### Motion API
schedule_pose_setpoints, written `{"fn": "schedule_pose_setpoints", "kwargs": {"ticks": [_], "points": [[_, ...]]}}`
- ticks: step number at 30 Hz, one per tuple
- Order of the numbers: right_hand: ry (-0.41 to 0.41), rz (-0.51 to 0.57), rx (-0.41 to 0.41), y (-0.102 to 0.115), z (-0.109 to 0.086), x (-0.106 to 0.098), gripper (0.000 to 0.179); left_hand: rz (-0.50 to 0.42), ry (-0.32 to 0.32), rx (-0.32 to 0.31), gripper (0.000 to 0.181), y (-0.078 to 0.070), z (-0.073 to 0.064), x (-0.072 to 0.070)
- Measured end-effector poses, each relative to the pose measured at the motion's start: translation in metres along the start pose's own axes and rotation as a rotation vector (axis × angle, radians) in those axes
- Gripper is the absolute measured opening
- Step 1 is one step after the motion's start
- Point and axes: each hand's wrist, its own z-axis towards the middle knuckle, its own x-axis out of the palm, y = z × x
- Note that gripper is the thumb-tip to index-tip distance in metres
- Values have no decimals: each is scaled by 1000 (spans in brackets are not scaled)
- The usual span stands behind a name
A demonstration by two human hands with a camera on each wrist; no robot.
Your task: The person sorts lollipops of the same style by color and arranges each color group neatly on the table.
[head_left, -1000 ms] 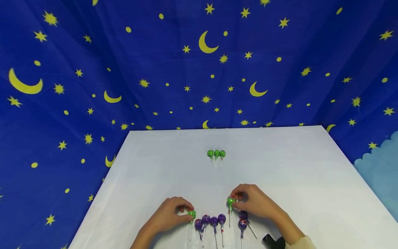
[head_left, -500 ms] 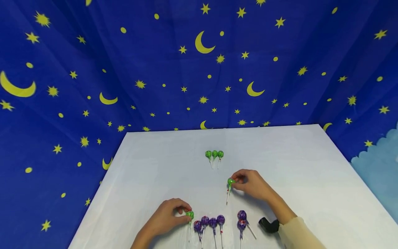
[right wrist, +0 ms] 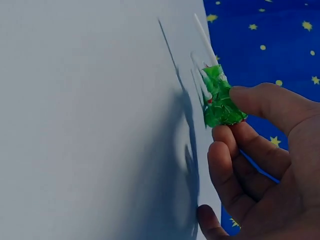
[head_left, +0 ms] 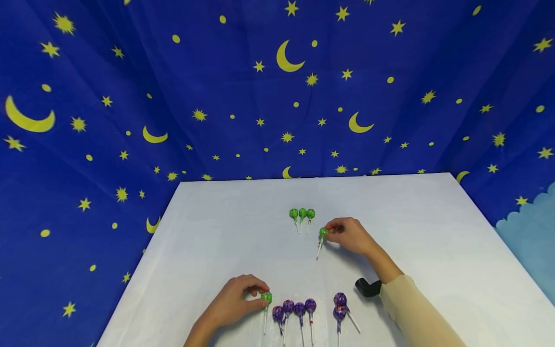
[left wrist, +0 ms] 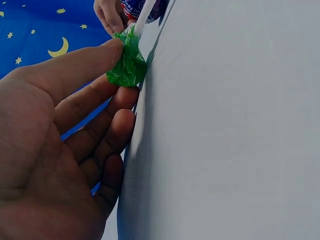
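Note:
My right hand (head_left: 351,235) pinches a green-wrapped lollipop (right wrist: 220,100) by its head, the white stick pointing toward the near edge. It is just right of and nearer than a row of three green lollipops (head_left: 302,213). At the front left, my left hand (head_left: 238,300) pinches another green lollipop (left wrist: 127,62) between thumb and fingers. Beside that one, on its right, lie several purple lollipops (head_left: 299,309) with sticks toward the near edge. Two more purple lollipops (head_left: 340,299) lie further right, their heads close together and one stick slanted.
A black curved object (head_left: 367,287) shows beside the right sleeve (head_left: 416,308); its kind is unclear. The white table (head_left: 208,221) ends at a blue curtain (head_left: 243,86) with yellow moons and stars at the back and sides.
My right hand has carried its green lollipop away from the purple ones toward the far side, close to the three green ones. The left hand stays in place with its green lollipop.

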Motion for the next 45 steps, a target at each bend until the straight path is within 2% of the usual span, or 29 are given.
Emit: {"fn": "schedule_pose_setpoints", "kwargs": {"ticks": [6, 13, 20, 27, 40, 45], "points": [[-4, 17, 32, -1, 18, -6, 22, 13, -18, -8, 26, 1, 3, 0], [23, 93, 156, -8, 35, -9, 29, 19, -28, 0, 24, 1, 0, 2], [6, 39, 186, -16, 50, -2, 27, 14, -40, -1, 25, 0, -4, 3], [-1, -17, 218, -10, 62, -7, 27, 23, -54, -3, 26, 1, -2, 4], [-57, -25, 185, -19, 64, -4, 28, 26, -71, 9, 24, 1, 3, 5], [-77, 3, 139, -21, 64, -1, 36, 8, -85, -15, 24, 3, 2, 5]]}}
